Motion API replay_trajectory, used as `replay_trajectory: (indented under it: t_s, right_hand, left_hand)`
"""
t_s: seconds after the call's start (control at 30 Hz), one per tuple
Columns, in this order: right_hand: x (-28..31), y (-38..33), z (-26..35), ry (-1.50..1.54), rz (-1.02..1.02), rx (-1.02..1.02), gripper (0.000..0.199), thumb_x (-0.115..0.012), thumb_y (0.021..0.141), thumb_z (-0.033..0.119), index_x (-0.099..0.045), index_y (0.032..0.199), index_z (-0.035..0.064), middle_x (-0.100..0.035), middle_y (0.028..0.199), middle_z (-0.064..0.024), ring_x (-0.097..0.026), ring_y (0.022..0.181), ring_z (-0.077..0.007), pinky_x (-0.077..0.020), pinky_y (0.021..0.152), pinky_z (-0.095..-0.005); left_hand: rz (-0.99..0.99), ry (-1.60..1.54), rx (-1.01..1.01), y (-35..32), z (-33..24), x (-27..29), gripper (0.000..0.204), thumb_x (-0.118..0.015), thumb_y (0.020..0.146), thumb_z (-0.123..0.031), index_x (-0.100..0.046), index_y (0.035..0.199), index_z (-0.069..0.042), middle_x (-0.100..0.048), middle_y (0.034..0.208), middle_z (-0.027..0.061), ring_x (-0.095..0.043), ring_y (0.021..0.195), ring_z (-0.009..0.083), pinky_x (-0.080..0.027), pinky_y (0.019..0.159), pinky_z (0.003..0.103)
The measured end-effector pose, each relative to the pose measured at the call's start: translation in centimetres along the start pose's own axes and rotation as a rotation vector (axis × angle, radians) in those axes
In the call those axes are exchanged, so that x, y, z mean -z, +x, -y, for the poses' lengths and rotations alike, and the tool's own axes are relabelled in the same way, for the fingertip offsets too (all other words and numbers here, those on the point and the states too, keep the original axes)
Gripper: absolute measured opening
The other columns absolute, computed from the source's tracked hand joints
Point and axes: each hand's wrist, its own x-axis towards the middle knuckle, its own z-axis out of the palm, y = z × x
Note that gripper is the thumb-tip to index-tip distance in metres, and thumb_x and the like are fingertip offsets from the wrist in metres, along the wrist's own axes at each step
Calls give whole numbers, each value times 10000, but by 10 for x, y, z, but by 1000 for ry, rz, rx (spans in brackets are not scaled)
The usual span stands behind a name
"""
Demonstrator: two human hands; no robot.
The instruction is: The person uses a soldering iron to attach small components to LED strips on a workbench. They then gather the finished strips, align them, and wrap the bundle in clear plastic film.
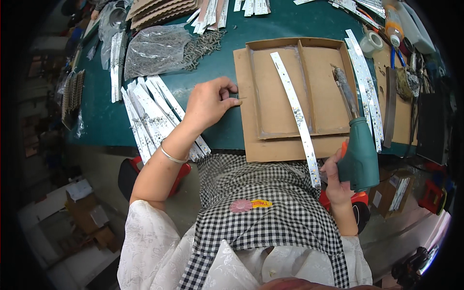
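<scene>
One person works at a green counter with two bare hands. In the middle, one cardboard tray with one divider and two compartments sits on one larger cardboard sheet. One white strip dotted with small parts lies slantwise across the tray, starting in the left compartment, its lower end reaching past the sheet's near edge. The right hand has its fingers wrapped around the handle of one green pistol-shaped tool, whose single long nozzle points over the right compartment. The left hand is at the sheet's left edge, thumb and forefinger drawn close together; whether they pinch anything cannot be told. Left of it lies one overlapping bundle of strips, too layered to count; at least two strips lie right of the tray. Farther back are one clear bag and one heap of small metal pieces
</scene>
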Motion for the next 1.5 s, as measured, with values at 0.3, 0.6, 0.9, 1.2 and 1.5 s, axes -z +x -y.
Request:
replay_trajectory:
  t_s: [0.3, 0.6, 0.9, 1.2, 1.5]
  right_hand:
    - [-2, 4, 3, 165, -97, -65, 593, -629, 907, -39, -369, 1439, -56, -542, 978, -66, -565, 729, -118, -519, 637, -256]
    - [-13, 43, 34, 218, 47, -234, 247, -653, 881, -28, -586, 1116, 3, -651, 930, -50, -618, 778, -95, -507, 685, -248]
    - [-29, 63, 44, 265, -82, -88, 187, -751, 815, 5, -667, 982, 19, -703, 886, -47, -678, 768, -126, -548, 668, -259]
    - [-30, 61, 36, 96, -26, -81, 143, -739, 822, 18, -659, 942, 16, -673, 822, -43, -650, 698, -122, -519, 601, -249]
    - [-25, 54, 29, 155, 135, -12, 744, -625, 819, -154, -230, 1421, 32, -515, 952, -80, -601, 882, -145, -519, 752, -264]
  left_hand:
    - [-56, -68, -42, -6, -7, 8, 152, -759, 800, -19, -689, 934, 4, -679, 765, 57, -604, 674, 81, -494, 639, 248]
    - [-177, -293, -470, -57, -84, -15, 395, -778, 737, 74, -635, 1102, 32, -714, 906, 109, -706, 856, 169, -546, 790, 282]
    - [-250, -96, -783, -54, -107, -43, 573, -787, 667, 92, -604, 1203, 4, -716, 877, 105, -695, 743, 225, -544, 662, 296]
    - [-243, -97, -780, -54, -107, -46, 577, -804, 641, 75, -627, 1182, -20, -718, 857, 99, -690, 726, 222, -536, 654, 290]
    - [-91, -504, -482, -55, -98, -52, 190, -784, 736, 9, -719, 910, -31, -717, 777, 105, -713, 687, 212, -550, 601, 281]
